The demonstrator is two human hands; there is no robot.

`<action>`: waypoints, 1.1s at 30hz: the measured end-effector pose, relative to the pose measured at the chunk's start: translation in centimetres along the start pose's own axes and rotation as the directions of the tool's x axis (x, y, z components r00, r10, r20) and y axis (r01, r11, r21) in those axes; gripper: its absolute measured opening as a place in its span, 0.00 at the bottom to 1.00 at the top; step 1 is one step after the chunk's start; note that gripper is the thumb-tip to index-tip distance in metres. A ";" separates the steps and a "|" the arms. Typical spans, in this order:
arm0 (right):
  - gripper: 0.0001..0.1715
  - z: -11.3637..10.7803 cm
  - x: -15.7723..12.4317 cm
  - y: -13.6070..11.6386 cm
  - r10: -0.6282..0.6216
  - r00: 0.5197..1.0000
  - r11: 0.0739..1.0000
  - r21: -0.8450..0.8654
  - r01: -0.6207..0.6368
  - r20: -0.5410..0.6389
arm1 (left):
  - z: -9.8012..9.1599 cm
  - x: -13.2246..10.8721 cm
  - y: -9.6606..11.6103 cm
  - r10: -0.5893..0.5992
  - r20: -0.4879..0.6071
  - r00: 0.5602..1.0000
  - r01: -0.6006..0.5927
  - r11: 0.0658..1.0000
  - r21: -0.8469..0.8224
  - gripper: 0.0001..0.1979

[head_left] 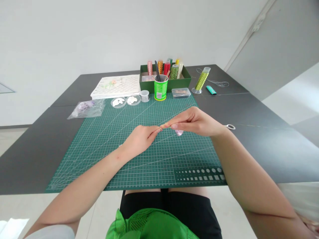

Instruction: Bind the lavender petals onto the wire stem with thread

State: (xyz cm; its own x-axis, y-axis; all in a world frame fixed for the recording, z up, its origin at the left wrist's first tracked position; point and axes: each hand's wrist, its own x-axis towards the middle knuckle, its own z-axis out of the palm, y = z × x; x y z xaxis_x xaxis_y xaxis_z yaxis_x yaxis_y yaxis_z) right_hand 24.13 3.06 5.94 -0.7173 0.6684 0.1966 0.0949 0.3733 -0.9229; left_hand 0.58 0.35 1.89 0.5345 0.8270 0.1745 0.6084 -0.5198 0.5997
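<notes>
Above the middle of the green cutting mat (112, 166), both my hands are closed in pinches, with the fingertips almost meeting. My left hand (139, 141) grips one end of a thin yellow-green strand (165, 127), most of it hidden by fingers. The fingers of my right hand (195, 122) press together on the same strand from the other side. Just below the right fingers shows a small shiny lilac piece (178, 132); I cannot make out whether it joins the strand. White scissor handles (230, 126) stick out beyond my right wrist.
At the back stand a dark green box (184, 83) of thread spools, a green can (160, 89) with sticks, and a clear case (181, 93). A yellow-green spool (202, 79) leans rightward. On the left are dishes of white pieces (118, 102), a plastic bag (87, 109) and white sheets (119, 87).
</notes>
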 end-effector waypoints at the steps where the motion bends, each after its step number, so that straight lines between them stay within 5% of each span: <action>1: 0.17 -0.1 0.1 0.1 -0.001 1.000 1.000 0.007 0.001 0.002 | 0.1 -0.1 0.3 0.004 0.033 0.999 -0.003 1.000 -0.017 0.20; 8: 0.16 0.0 0.5 0.9 0.059 0.996 0.995 0.084 -0.053 -0.064 | 0.0 -0.8 1.7 0.004 0.226 0.974 0.019 0.995 -0.098 0.20; 19: 0.17 -0.2 1.1 2.8 0.059 0.995 0.998 -0.022 -0.061 -0.079 | -0.8 -1.1 2.4 0.077 0.257 0.963 -0.040 0.988 -0.146 0.19; 33: 0.19 -0.8 1.2 4.4 0.072 0.997 0.994 -0.078 -0.075 -0.040 | -1.6 -1.1 1.3 -0.060 -0.109 0.992 0.026 0.955 -0.296 0.11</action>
State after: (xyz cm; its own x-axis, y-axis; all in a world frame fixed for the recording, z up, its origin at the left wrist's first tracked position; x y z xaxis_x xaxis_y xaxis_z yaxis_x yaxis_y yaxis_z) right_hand 24.20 6.02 2.38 -0.6805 0.7187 0.1429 0.2018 0.3713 -0.9063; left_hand -0.14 -0.95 3.69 0.4298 0.8752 0.2219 0.4206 -0.4116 0.8085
